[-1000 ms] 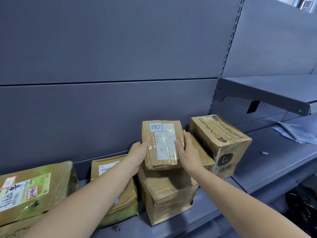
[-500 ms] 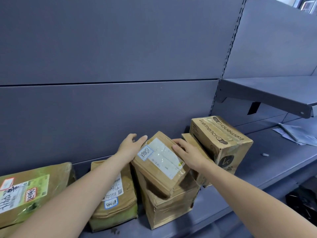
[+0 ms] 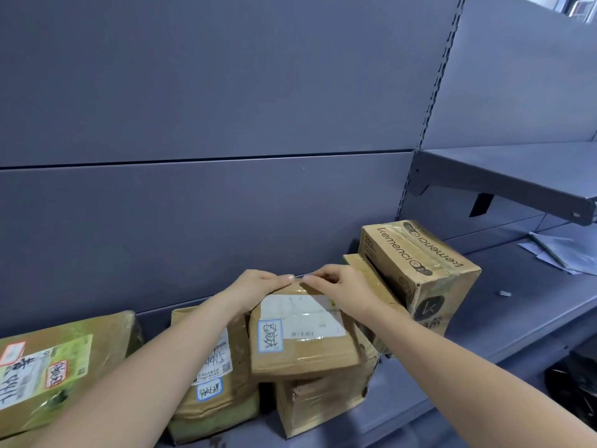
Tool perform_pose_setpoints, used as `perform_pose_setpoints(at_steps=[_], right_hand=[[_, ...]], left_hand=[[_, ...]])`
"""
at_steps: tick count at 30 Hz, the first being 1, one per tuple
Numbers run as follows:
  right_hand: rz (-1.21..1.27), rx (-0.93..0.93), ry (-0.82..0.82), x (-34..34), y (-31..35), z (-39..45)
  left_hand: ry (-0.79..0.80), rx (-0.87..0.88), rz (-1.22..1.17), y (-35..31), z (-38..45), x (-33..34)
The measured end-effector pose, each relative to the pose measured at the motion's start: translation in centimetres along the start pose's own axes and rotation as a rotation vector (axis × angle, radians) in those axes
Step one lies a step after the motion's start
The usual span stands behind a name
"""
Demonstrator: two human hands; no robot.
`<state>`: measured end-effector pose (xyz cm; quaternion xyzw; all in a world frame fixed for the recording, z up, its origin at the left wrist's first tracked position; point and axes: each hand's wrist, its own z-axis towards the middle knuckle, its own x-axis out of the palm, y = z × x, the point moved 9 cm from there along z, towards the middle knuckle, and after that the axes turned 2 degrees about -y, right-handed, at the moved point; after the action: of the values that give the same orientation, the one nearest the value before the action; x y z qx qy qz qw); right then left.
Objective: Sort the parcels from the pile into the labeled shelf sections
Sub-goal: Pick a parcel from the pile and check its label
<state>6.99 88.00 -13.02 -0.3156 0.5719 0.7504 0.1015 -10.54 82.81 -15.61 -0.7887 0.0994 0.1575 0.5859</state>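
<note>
Both hands, left hand [image 3: 258, 286] & right hand [image 3: 336, 286], lay flat w/ relaxed fingers on the far edge of a small parcel [image 3: 303, 337], stacked atop another box [image 3: 319, 402] on the shelf [image 3: 504, 321]. Sorting looked partway: several parcels shelved; pile not in view.

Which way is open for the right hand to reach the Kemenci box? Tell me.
Probably yes: the right hand lies just beside the Kemenci box, with only a thin carton's edge between them, and the box's top is uncovered.
</note>
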Motion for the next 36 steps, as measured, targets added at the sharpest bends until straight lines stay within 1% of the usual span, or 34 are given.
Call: perform_pose_setpoints(at_steps=[4, 6, 9, 11, 13, 16, 18, 21, 24, 30, 33, 36], right_hand=[[0.020, 0.063, -0.112, -1.5, -0.6, 0.0], [0.032, 0.092, -0.170, -2.1, -1.1, -0.4], [-0.016, 0.133, -0.269, -2.2, -2.0, -1.3], [-0.049, 0.196, -0.327, -1.9, -2.9, -2.1], [-0.035, 0.283, -0.311, -0.7, -3.7, -2.8], [0.140, 0.370, -0.221, 1.9, -4.3, -3.2], [0.224, 0.391, -0.211, 2.6, -4.3, -3.3], [0.246, 0.386, -0.196, 3.0, -4.2, -3.1], [0.216, 0.395, -0.191, 3.0, -4.1, -3.0], [0.133, 0.397, -0.232, 3.0, -3.8, -3.0], [0.137, 0.375, -0.211, 3.6, -3.3, -3.0], [0.154, 0.359, -0.184, 4.3, -2.9, -3.4]], left_hand=[[-0.211, -0.047, -0.177, 2.1, 0.8, -2.0], [-0.290, -0.104, -0.289, 3.5, 1.0, -2.5], [-0.370, -0.136, -0.377, 4.2, 0.5, -2.5], [-0.395, -0.139, -0.455, 4.4, 0.2, -2.1], [-0.413, -0.157, -0.504, 4.7, -0.2, -1.6], [-0.399, -0.165, -0.532, 4.8, -0.4, -0.6], [-0.383, -0.166, -0.534, 4.7, -0.6, -0.3], [-0.362, -0.150, -0.461, 5.0, -0.7, -0.5], [-0.334, -0.110, -0.367, 5.0, -0.7, -0.8], [-0.250, -0.038, -0.095, 4.6, -0.8, -0.5], [-0.226, -0.031, 0.083, 4.9, -0.6, -0.3], [-0.228, -0.015, 0.169, 5.1, -0.8, -0.2]])
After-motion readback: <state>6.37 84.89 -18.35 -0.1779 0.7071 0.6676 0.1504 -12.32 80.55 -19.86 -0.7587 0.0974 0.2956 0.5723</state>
